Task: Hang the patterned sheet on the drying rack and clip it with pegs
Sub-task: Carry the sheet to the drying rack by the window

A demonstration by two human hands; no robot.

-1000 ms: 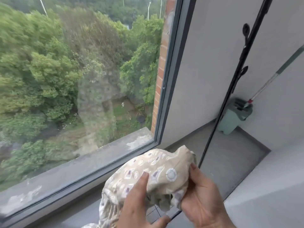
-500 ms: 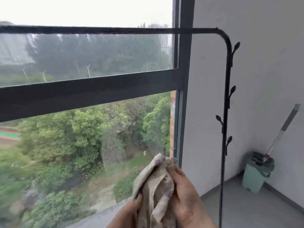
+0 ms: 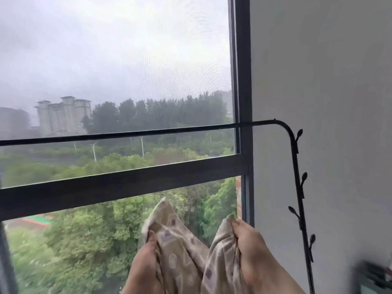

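Now holding up the patterned sheet [image 3: 180, 253], beige with pale rings and small purple squares, low in view and right of centre, in front of the lower window pane. Gripping its upper edge with the left hand [image 3: 146, 264], fingers curled round a bunched fold, thumb pressed on the near face. Gripping a second bunch of the same edge with the right hand [image 3: 254, 257], fingers [image 3: 236, 227] curled tight over the top of the cloth. Hands apart, with a slack dip of fabric between them and a loose corner standing up above the left hand. Not yet over the drying rack [image 3: 148, 132]: well below its thin black top bar, running across the dark window frame [image 3: 106, 187] and bending down at the right into an upright [image 3: 298, 181] with small leaf-shaped hooks, close to the grey wall [image 3: 328, 81]. Touching neither bar nor upright with cloth or hands. As for containers, only a blurred green bucket [image 3: 381, 287] cut off by the bottom right corner, near the lower end of the upright; contents impossible to tell beyond some dark shapes at its top. Beyond the glass, trees, lamp posts and tower blocks under a grey sky.
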